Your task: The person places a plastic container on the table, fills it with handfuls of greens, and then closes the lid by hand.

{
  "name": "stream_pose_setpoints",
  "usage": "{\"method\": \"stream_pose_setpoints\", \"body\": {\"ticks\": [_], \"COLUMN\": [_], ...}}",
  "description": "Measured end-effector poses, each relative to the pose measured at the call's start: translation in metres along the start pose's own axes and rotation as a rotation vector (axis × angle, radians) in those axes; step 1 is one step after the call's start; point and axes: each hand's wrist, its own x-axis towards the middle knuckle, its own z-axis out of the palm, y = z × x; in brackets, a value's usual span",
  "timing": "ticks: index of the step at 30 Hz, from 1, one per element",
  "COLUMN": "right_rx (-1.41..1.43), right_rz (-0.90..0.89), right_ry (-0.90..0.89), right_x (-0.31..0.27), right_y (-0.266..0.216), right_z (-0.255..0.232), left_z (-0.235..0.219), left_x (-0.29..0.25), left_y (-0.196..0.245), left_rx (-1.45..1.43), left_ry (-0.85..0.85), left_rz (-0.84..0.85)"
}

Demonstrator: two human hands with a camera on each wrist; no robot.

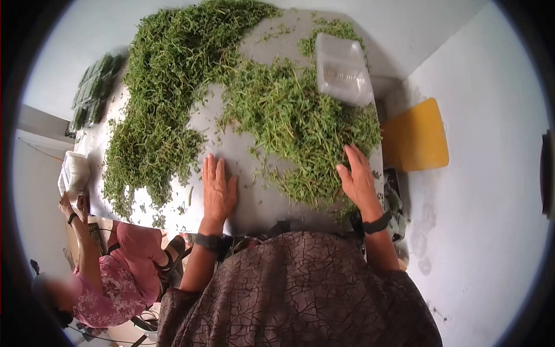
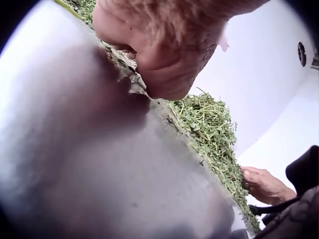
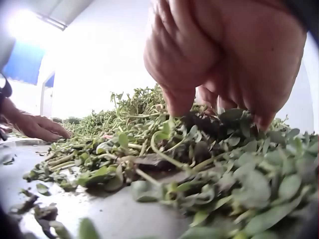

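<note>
Loose leafy greens with small fleshy leaves and thin stems, like purslane (image 1: 289, 110), lie heaped in front of me on a grey metal table (image 1: 245, 199). My left hand (image 1: 218, 191) is low at the tabletop between two heaps, its fingers pointing forward and nothing in its grasp. At the right edge of the nearer heap, my right hand (image 1: 359, 182) touches the greens, thumb apart from the fingers. The right wrist view has the right hand's fingertips (image 3: 179, 102) down among leaves (image 3: 254, 186), which partly hide them.
A clear plastic tray stack (image 1: 344, 66) sits on the greens at the back right. Another heap (image 1: 167, 87) covers the left side. Packed greens (image 1: 92, 89) are stacked at the far left, near a person (image 1: 118, 277) handling a white package (image 1: 74, 172). A yellow board (image 1: 416, 136) stands right of the table.
</note>
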Motion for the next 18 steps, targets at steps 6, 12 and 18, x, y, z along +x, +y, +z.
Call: {"method": "stream_pose_setpoints", "body": {"ticks": [6, 12, 18], "right_rx": [-0.03, -0.208, -0.283], "right_rz": [0.018, -0.164, -0.353], "right_ry": [0.213, 0.326, 0.29], "right_x": [0.037, 0.09, 0.134], "right_y": [-0.014, -0.026, -0.036], "right_z": [-0.046, -0.061, -0.058], "left_z": [-0.003, -0.003, -0.003], "left_x": [-0.002, -0.002, -0.004], "left_y": [0.006, 0.006, 0.007], "left_rx": [0.037, -0.027, -0.032], "left_ry": [0.026, 0.056, 0.075], "left_rz": [-0.045, -0.063, -0.089]}}
